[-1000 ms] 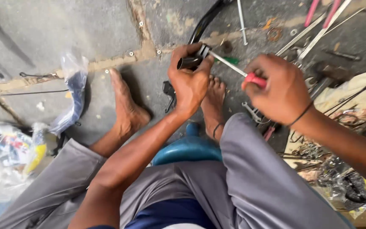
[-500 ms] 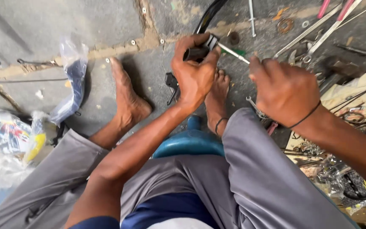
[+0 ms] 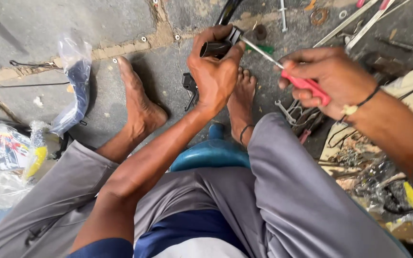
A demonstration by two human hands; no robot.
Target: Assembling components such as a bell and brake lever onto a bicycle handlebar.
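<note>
My left hand (image 3: 216,71) grips the black grip end of a curved black handlebar (image 3: 226,14), held above my right foot. A black clamp part (image 3: 234,34) sits on the bar beside my fingers. My right hand (image 3: 328,79) holds a red-handled screwdriver (image 3: 307,86); its thin metal shaft (image 3: 261,52) points left and its tip meets the clamp. A black lever piece (image 3: 190,88) hangs below my left hand.
I sit on a low blue stool (image 3: 211,153) with bare feet on a concrete floor (image 3: 34,33). Loose tools, rods and wrenches (image 3: 292,112) lie to the right. Plastic bags (image 3: 72,81) and packets (image 3: 5,148) lie at the left. Washers and screws are scattered at the top.
My right hand has shifted on the screwdriver, its red handle hidden half a second ago and showing again now. The left hand still holds the handlebar in the same spot.
</note>
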